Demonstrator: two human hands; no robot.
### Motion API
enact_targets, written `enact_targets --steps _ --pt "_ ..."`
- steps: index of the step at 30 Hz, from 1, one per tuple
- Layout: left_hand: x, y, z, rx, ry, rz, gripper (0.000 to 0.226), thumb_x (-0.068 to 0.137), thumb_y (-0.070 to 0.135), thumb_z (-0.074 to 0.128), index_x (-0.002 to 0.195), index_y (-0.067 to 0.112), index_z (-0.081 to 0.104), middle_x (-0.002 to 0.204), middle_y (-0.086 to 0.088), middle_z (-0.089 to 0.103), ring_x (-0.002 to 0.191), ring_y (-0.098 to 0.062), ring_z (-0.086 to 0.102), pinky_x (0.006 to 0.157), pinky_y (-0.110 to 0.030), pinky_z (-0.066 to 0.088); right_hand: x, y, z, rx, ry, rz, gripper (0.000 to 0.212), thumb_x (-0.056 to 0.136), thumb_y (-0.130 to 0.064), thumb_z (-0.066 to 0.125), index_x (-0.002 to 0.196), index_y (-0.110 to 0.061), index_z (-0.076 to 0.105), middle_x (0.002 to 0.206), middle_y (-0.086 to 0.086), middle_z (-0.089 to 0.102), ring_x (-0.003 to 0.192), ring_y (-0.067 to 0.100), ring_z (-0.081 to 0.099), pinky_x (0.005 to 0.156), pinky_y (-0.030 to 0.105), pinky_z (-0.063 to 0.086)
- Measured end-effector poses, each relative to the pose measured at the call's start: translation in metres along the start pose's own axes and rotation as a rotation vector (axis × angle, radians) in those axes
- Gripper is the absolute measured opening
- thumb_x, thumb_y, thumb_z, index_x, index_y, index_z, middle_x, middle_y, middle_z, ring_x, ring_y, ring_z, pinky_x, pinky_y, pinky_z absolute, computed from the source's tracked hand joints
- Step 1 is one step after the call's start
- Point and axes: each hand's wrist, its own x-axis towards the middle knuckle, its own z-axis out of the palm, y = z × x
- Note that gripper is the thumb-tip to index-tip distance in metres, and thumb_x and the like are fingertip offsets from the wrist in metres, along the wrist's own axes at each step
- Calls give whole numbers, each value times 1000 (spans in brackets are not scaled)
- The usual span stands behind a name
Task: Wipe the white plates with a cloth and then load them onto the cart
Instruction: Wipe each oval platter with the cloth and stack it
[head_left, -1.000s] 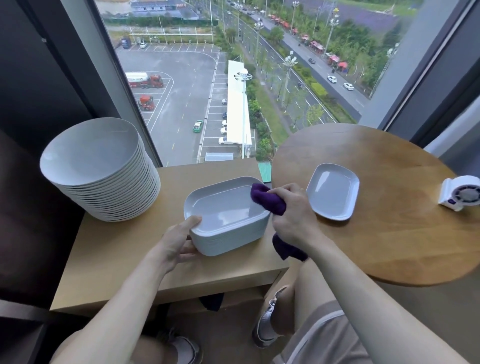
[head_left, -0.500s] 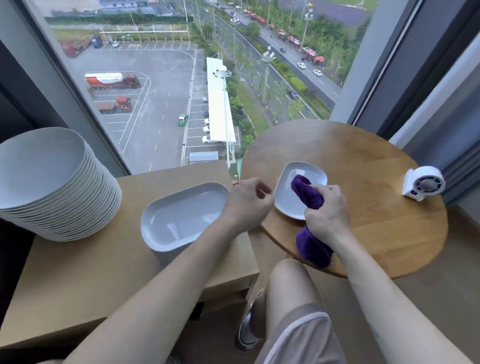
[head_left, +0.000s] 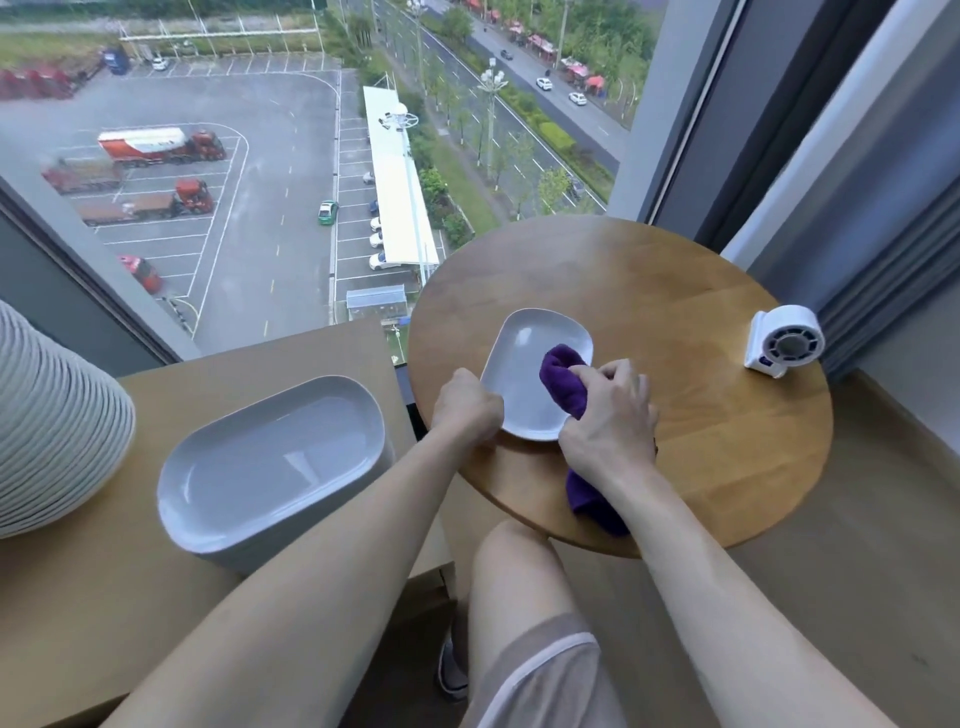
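One glossy white plate (head_left: 522, 364), round-cornered, sits on the table (head_left: 675, 291). I see right hand (head_left: 608, 418) clenching the purple cloth (head_left: 563, 376) on it, left hand (head_left: 465, 408) pinching its rim.

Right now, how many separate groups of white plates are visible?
3: a single plate on the round table, under the purple cloth; an oblong stack on the rectangular table; a round stack at the left edge, partly cropped. Stacked plates cannot be counted.
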Motion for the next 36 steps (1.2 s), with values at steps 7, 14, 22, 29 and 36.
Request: enact_targets --steps 7,14,22,29,36 --pt "-37 1 -54 -465 69 106 12 96 -3 48 92 8 46 105 -14 52 85 -36 69 45 -36 59 -25 -19 -10 127 134 -133 56 76 -3 60 128 -24 64 115 -3 41 111 26 39 93 40 35" --pt "-108 -88 -172 -648 321 145 6 103 4 51 97 2 52 106 -27 63 73 -34 74 51 -37 61 -71 -96 -23 337 156 -324 59 72 -21 47 128 -23 65 119 0 46 110 24 40 96 42 42" --pt "-205 -267 -240 -750 544 -123 11 106 8 54 104 -2 56 109 -17 67 81 -29 76 56 -34 62 -105 -156 11 387 50 -460 52 77 9 63 122 -17 64 113 -16 50 93 16 52 82 26 38" --pt "-200 -359 -222 -807 571 -330 2 101 -1 53 100 -2 54 105 -22 61 77 -36 72 49 -37 60 -121 -177 31 369 -8 -503 52 78 10 61 124 -15 62 113 -12 53 93 19 53 80 29 40" --pt "-178 -385 -194 -790 583 -459 10 99 -6 48 94 2 51 102 -17 60 79 -35 71 45 -32 59 -125 -165 41 361 -25 -482 51 77 9 57 119 -20 62 117 -8 58 91 17 53 74 23 39"
